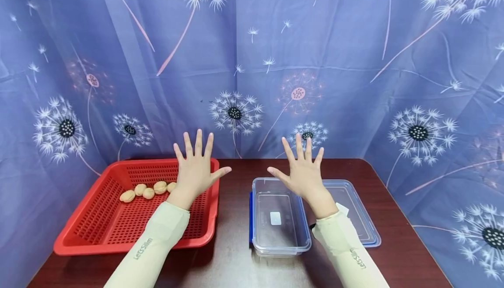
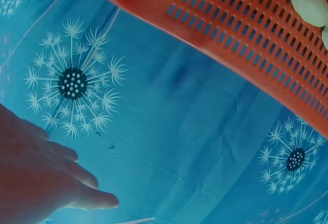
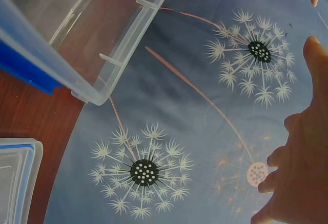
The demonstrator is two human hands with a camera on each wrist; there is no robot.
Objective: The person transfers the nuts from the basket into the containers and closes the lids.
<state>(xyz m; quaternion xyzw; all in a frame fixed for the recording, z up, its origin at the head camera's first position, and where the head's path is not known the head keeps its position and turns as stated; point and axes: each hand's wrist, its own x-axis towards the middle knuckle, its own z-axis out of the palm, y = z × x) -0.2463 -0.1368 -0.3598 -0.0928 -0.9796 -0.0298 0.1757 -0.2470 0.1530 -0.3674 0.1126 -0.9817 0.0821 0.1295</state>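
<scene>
Your left hand (image 1: 194, 170) is raised with its palm away from you and its fingers spread, so its grip is released and has nothing in it. From the head view it overlaps the far right corner of the red plastic basket (image 1: 90, 249), but the left wrist view shows it apart from the rim. The basket sits at the left of the dark red-brown counter (image 1: 236, 218), with its far side close to the counter's far edge. Inside, five pale tan walnuts (image 1: 160, 187) show in an uneven row toward the basket's far side; the one on the right is partly covered by your hand.

Your right hand (image 1: 304, 172) is raised the same way, fingers fanned, its grip likewise released. It overlaps the far right corner of the clear plastic box (image 1: 281, 249) from the head view, yet the right wrist view shows it apart from it. The box stands open on the counter, right of the basket, a blue flap (image 1: 250, 218) along its left side and a white label (image 1: 275, 218) at its base. The clear lid (image 1: 360, 218) lies just right of the box, near the counter's right edge, partly hidden by your cream sleeve (image 1: 350, 253). A blue dandelion-print curtain (image 1: 256, 51) hangs behind the counter's far edge.
</scene>
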